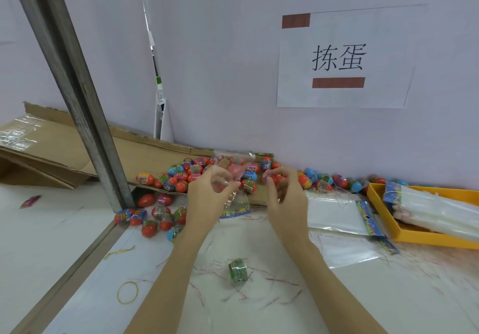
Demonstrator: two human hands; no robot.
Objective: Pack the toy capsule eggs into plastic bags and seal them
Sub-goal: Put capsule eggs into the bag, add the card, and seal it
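A pale partition wall (233, 74) fills the upper view, with a white paper sign (344, 59) fixed to it bearing two large black characters and two brown-red bars. Below it runs a white table (259, 307), strewn with thin red and pale threads. A grey metal post (77, 95) slants down from the top left to the tabletop, and behind it lies flattened brown cardboard (51, 152), its lower edge reaching toward the middle of the table. At the right sits a yellow tray (414, 238) holding a bundle of clear bags (435, 209), and just left of it flat plastic bags (337, 214) with colourful header strips lie on the table. The toy capsule eggs (178, 175) — mostly red, some blue, pink and green — are heaped on the cardboard's edge, spilled beneath it near the post's foot, and strung along the wall's base toward the tray. The left hand (207, 191) pinches a clear plastic bag (236, 199) at its crumpled neck, fingers curled; the bag hangs with its printed strip touching the table. The right hand (282, 193), just beside it, grips a pink-and-red egg (272, 178) in its fingertips. Nearer the camera lie a green-wrapped capsule (238, 271) and — smaller — a yellow rubber band (127, 292).
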